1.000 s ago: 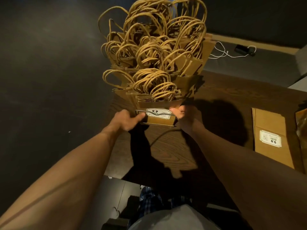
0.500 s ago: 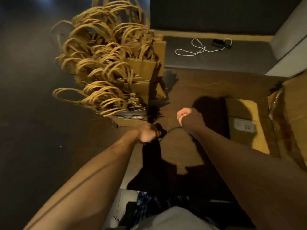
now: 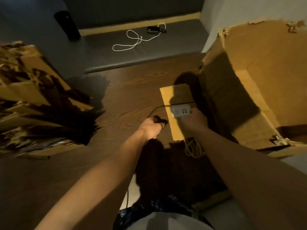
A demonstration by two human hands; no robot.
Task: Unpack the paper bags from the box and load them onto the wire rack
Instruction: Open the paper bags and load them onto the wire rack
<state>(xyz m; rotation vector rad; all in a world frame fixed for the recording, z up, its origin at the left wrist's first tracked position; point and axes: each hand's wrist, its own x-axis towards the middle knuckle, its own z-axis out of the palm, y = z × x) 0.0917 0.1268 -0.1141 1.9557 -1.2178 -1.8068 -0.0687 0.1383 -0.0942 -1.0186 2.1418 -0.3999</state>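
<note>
A flat brown paper bag [image 3: 172,97] with a white label [image 3: 180,111] lies on the dark wooden table [image 3: 129,90], its twisted handles [image 3: 193,147] pointing toward me. My right hand [image 3: 195,122] rests on this bag just below the label, thumb beside it. To the bag's left my left hand [image 3: 152,128] hovers over the table with curled fingers, holding nothing. The open cardboard box [image 3: 249,77] stands at the right, right beside the bag. At the left edge is the blurred rack load of upright paper bags [image 3: 33,103].
Beyond the table runs a grey ledge [image 3: 182,47] with a white cable [image 3: 132,40], a small black device [image 3: 152,29] and a black cylinder [image 3: 67,24]. My lap and plaid fabric [image 3: 159,211] lie below the table's near edge.
My view has swung right, away from the loaded rack. Both hands left the rack; my right hand reached onto the flat labelled bag by the box and my left hand followed.
</note>
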